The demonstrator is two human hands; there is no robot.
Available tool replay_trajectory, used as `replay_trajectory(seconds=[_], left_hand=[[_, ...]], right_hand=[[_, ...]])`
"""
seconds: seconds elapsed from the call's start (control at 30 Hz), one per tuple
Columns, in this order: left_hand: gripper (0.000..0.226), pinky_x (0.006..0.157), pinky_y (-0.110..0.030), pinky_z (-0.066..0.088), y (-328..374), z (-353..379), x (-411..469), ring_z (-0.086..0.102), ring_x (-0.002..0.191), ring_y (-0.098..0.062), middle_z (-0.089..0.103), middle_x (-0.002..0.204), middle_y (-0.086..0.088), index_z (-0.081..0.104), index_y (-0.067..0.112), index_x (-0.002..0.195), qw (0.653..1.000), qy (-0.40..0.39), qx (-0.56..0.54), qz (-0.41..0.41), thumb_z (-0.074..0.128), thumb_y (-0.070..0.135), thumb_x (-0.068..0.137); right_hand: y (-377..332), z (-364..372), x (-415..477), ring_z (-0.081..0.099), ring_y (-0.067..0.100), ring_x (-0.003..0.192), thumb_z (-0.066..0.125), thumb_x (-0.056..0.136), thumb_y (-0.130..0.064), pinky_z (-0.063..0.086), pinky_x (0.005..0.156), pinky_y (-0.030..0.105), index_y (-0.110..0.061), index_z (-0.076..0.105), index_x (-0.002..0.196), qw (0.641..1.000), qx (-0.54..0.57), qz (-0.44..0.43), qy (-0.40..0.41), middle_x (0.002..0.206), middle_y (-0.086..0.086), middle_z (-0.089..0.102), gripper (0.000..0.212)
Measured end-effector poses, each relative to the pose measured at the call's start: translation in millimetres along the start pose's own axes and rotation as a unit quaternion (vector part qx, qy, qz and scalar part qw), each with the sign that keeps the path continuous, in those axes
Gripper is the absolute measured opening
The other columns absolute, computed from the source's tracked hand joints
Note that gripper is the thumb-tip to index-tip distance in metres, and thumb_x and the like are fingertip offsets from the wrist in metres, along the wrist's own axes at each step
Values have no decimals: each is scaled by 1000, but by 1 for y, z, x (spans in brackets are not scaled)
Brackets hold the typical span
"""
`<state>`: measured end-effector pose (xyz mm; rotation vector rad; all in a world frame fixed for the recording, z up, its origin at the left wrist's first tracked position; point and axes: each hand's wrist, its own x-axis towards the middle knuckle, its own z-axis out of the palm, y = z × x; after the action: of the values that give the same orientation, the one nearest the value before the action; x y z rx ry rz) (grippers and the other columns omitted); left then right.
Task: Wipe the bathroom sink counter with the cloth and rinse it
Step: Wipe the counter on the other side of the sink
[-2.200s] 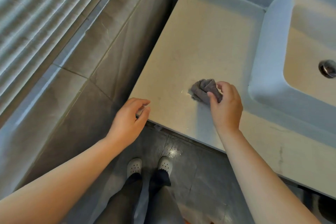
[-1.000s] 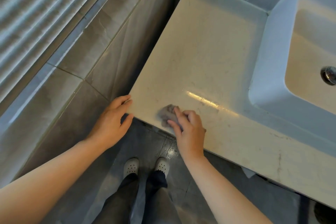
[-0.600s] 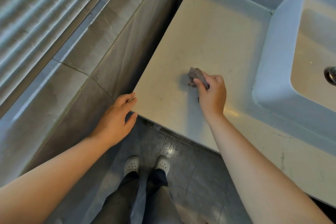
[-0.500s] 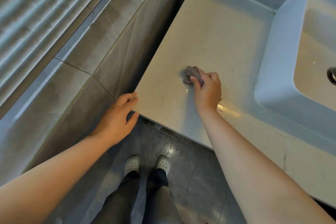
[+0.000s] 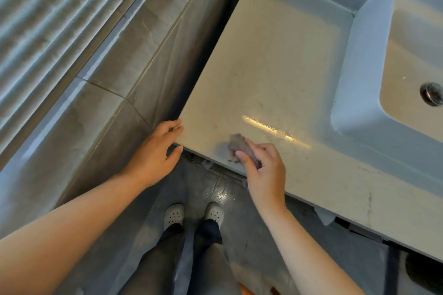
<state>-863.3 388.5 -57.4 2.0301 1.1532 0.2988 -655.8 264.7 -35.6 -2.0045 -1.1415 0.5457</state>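
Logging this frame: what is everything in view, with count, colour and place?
counter: one, beige, from the left wall to the right edge
sink: one, white, on the counter at right
drain: one, chrome, in the sink bottom
cloth: one, grey, bunched on the counter near its front edge
wall tiles: several, grey, left of the counter
slatted panel: one, grey-blue, upper left
floor: one, grey tiles, below the counter
shoes: two, white, on the floor
trousers: one pair, dark grey, bottom centre
left hand: one, relaxed, at the counter's front left corner
right hand: one, holds the cloth on the counter
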Motion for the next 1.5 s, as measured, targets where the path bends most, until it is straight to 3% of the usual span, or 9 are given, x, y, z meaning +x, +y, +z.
replay_trajectory(seconds=[0.2,0.47,0.7,0.87,0.97,1.17,1.3,1.37,1.5], left_hand=[[60,106,-35,39,3,3,-1,28,137,-10,20,155,5,31,9,146,997,-25,77,-4,54,25,93],[65,115,-32,25,11,7,-1,21,141,-17,11,157,1,22,7,149,990,-50,133,-19,49,32,95],[65,114,-31,24,12,2,1,23,141,-19,13,157,-2,24,5,148,986,-62,156,-7,51,29,94],[66,114,-31,22,13,4,-1,21,142,-21,10,158,-4,21,4,148,983,-64,173,-4,50,29,95],[67,114,-30,21,13,5,-1,20,142,-21,9,158,-4,19,5,149,982,-65,175,-4,49,30,95],[66,111,-27,20,11,3,-1,23,141,-21,13,157,-5,23,4,147,981,-65,185,8,52,28,93],[66,113,-32,25,12,2,-1,26,140,-23,16,156,-7,26,3,146,980,-66,186,6,54,27,92],[66,114,-34,26,13,2,0,25,140,-23,15,156,-7,25,3,147,980,-70,188,4,54,28,93],[67,114,-34,25,18,4,-1,24,141,-22,13,157,-7,22,3,148,980,-71,185,-8,51,29,94]], right_hand=[[56,-54,63,51,16,79,60,91,-32,42,70,25,-17,66,118,967,-83,125,207,94,5,48,31],[55,-8,58,54,24,92,63,88,-32,46,77,33,-18,62,126,978,-110,90,150,98,4,53,40],[11,17,-19,51,5,85,64,88,-32,43,75,13,-18,58,128,998,8,52,30,93,-6,51,43],[33,-32,-36,49,1,76,60,92,-27,45,69,13,-13,64,120,958,9,161,237,97,3,51,31],[60,-39,-28,53,14,92,57,94,-31,47,82,27,-12,62,124,916,-21,251,312,105,6,50,36],[31,21,-36,52,14,88,56,91,-39,46,72,25,-22,56,130,954,-84,183,222,100,-4,50,43],[0,34,-36,57,8,84,63,88,-37,48,75,18,-28,62,120,986,85,127,72,94,-5,55,33],[-1,15,-32,63,15,77,60,87,-47,56,69,31,-35,64,109,972,132,153,117,93,-3,58,26],[34,-55,-3,63,9,67,61,90,-39,54,62,27,-18,68,100,928,84,216,292,87,4,66,24]])
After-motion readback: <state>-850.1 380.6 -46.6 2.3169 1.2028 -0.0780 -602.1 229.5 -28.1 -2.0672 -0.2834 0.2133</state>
